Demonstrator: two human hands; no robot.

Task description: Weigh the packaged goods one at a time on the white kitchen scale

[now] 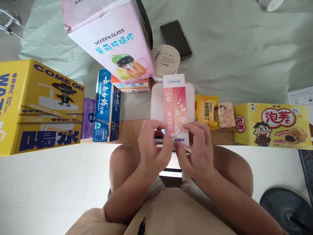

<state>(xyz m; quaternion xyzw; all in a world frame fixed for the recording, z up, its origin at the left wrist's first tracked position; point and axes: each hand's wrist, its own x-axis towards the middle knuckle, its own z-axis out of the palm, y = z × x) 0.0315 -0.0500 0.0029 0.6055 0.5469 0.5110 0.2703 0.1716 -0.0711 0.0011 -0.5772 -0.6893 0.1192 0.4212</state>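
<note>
Holding step: narrow pink-and-white cardboard carton [175, 106], apparently being handled at its near end.
Left hand [155, 147]: fingers and thumb grasping the carton's left edge.
Right hand [197, 150]: grasping the near right corner.
Carton position: between both hands, overlapping the white rounded-rectangular box [156, 104] in view.
Next move: likely calls for steady support from both hands.
Count: one held carton; one white box; one yellow COME ON cardboard box [49, 107]; one yellow cartoon-printed carton [274, 125]; one round white Dove tub [166, 60]; one black smartphone [176, 39].
</note>
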